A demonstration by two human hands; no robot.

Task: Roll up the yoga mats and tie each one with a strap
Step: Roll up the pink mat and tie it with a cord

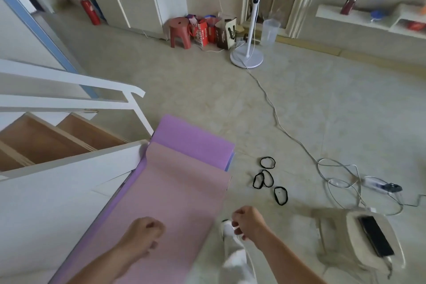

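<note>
A pink yoga mat (pixel 184 191) lies flat on the floor on top of a purple mat (pixel 193 138), whose far end sticks out beyond it. Several black loop straps (pixel 267 162) lie on the floor just right of the mats, the nearest strap (pixel 280 195) in front of my right hand. My left hand (pixel 144 232) hovers over the near part of the pink mat with its fingers curled into a fist, holding nothing. Beside the mat's right edge, my right hand (pixel 247 221) has curled fingers that pinch a thin white cord (pixel 244 246) above my white-clad leg.
A white staircase (pixel 69 163) borders the mats on the left. A standing fan (pixel 247 57) stands further back, and its cable (pixel 274 110) runs across the floor to a power strip (pixel 380 185). At the right, a cushioned stool (pixel 359 237) carries a dark phone (pixel 375 235).
</note>
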